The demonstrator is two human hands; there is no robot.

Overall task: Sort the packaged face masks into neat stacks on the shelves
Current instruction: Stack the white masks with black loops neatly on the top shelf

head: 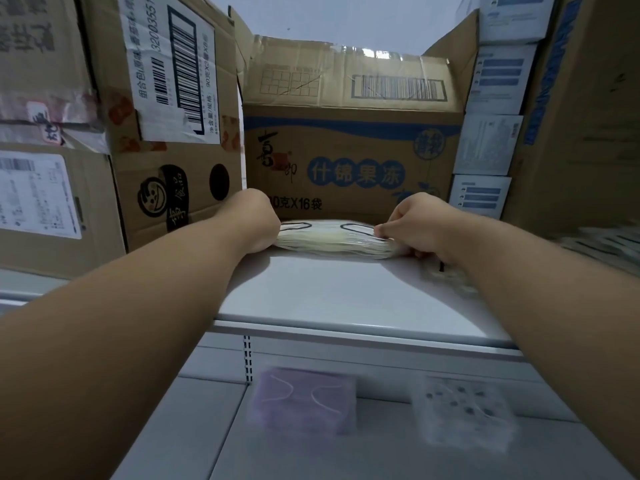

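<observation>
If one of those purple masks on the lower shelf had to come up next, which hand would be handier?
Probably the left hand: the purple pack lies lower left, under that arm. The right hand pinches the cream stack and sits farther off.

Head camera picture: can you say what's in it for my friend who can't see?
Two hands, left hand and right hand, hold a cream mask stack by its ends on the upper shelf, before cardboard boxes. Purple masks lie below.

Stockroom: stacked cartons on metal shelving.
</observation>
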